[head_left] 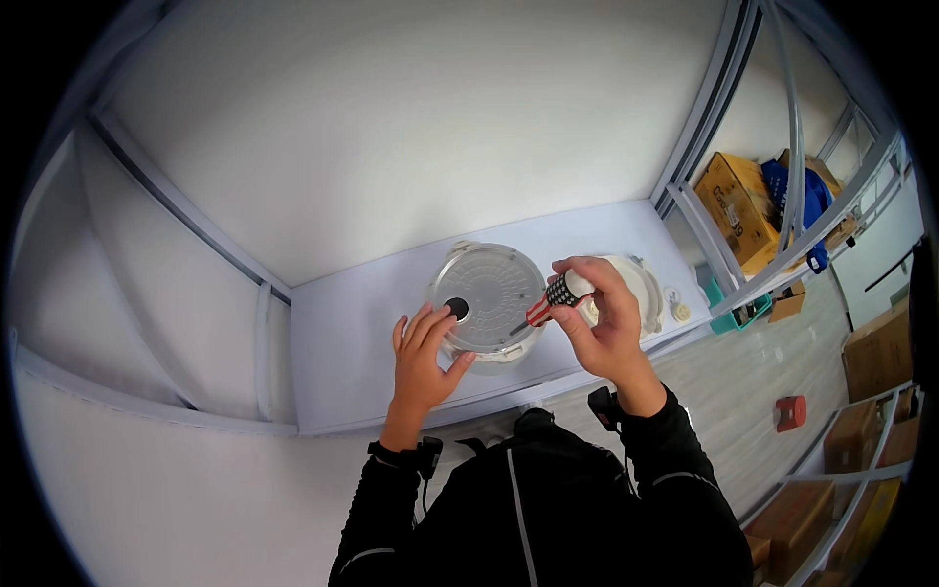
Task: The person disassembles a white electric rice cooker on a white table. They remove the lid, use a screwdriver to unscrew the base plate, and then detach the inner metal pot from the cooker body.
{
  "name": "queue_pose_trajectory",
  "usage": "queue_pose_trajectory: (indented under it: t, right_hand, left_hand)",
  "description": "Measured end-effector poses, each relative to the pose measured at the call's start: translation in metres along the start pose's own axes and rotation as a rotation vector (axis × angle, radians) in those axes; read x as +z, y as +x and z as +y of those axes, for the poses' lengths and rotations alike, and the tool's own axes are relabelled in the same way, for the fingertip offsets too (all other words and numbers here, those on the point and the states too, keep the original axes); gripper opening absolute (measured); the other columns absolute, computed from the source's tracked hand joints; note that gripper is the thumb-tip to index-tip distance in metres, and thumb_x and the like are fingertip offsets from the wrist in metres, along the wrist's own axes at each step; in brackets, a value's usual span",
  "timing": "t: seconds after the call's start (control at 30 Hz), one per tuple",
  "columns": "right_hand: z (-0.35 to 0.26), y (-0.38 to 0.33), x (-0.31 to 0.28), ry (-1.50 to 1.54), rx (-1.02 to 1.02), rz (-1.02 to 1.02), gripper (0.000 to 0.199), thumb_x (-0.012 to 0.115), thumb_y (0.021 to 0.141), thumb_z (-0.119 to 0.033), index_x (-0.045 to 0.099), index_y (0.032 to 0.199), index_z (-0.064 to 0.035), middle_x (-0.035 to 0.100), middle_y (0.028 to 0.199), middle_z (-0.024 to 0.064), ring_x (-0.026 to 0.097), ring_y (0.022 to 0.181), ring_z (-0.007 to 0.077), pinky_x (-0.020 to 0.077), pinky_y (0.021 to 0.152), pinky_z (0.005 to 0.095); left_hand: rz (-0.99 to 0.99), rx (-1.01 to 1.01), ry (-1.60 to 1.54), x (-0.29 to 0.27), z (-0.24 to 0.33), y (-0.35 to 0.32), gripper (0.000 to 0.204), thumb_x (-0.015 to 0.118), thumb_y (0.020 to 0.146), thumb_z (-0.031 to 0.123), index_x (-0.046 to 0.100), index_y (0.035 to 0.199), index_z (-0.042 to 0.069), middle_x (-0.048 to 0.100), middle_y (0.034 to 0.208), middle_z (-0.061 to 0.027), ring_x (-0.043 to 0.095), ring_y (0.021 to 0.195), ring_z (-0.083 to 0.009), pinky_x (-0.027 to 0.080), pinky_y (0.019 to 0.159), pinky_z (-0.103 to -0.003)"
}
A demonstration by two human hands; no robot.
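Left hand [423, 354] flat, fingers spread, pressing the near-left rim of the round grey lid [486, 296]; nothing gripped. Lid resting at mid-worktop [342, 342], toward the near edge, black knob [457, 308] just beside the fingertips [437, 316]. Right hand [606, 328] closed around the screwdriver [556, 295], chequered handle inside the curled fingers, shaft angled down to the lid's right rim. White cooker body [646, 284] behind, toward the right edge. Best practice, as judged: keep lid pinned firmly, tip seated squarely, tool in line with the fastener. Tip contact too small to confirm.
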State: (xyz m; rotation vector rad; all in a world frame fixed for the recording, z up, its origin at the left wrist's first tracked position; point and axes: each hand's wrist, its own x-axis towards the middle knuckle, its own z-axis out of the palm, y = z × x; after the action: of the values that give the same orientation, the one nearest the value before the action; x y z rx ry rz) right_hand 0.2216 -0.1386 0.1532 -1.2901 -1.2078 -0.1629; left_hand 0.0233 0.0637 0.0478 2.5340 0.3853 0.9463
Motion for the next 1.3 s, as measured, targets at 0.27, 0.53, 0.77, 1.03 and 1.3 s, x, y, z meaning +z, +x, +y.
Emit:
queue_pose_trajectory:
  t: [0.27,0.53,0.77,1.03,1.3]
  right_hand:
    - [-0.001,0.001,0.007,0.022,-0.011,-0.012,0.052,0.084,0.089,-0.008,0.063,0.136,0.0001,0.073,0.124,0.0213,0.072,0.113,0.0351,0.0563,0.097,0.0406]
    - [-0.002,-0.003,0.013,0.036,-0.036,-0.033,0.053,0.085,0.088,-0.006,0.063,0.136,-0.0006,0.073,0.125,0.0211,0.071,0.113,0.0352,0.0564,0.097,0.0415]
    - [-0.004,-0.001,0.018,-0.070,-0.132,-0.135,0.058,0.084,0.091,-0.006,0.058,0.143,-0.0030,0.070,0.126,0.0215,0.070,0.109,0.0315,0.0565,0.093,0.0412]
    - [-0.006,-0.006,0.029,-0.056,-0.056,-0.093,0.052,0.087,0.086,-0.009,0.067,0.134,-0.0021,0.071,0.126,0.0191,0.071,0.111,0.0361,0.0573,0.093,0.0404]
    - [-0.007,-0.001,0.033,-0.097,-0.118,-0.160,0.057,0.086,0.089,-0.009,0.062,0.140,-0.0022,0.072,0.124,0.0208,0.072,0.109,0.0347,0.0576,0.093,0.0415]
  left_hand:
    - [0.021,0.059,-0.041,0.005,0.000,0.003,0.051,0.097,0.070,0.030,0.070,0.110,0.011,0.071,0.118,-0.0047,0.059,0.127,-0.0356,0.037,0.117,-0.058]
    - [0.200,-0.010,0.057,0.039,0.038,0.002,0.050,0.099,0.063,0.040,0.066,0.092,0.016,0.066,0.099,0.0037,0.050,0.111,-0.0286,0.036,0.108,-0.050]
    - [0.214,-0.105,0.088,0.062,0.053,0.005,0.044,0.098,0.068,0.039,0.067,0.089,0.015,0.066,0.101,0.0034,0.048,0.114,-0.0289,0.035,0.105,-0.046]
    - [0.187,-0.025,-0.115,0.058,0.023,-0.018,0.024,0.087,0.085,0.024,0.078,0.103,0.012,0.073,0.117,0.0035,0.052,0.121,-0.0271,0.034,0.106,-0.044]
    - [0.151,-0.052,-0.115,0.053,0.025,-0.017,0.021,0.086,0.086,0.026,0.080,0.103,0.015,0.073,0.119,0.0067,0.052,0.124,-0.0236,0.030,0.107,-0.042]
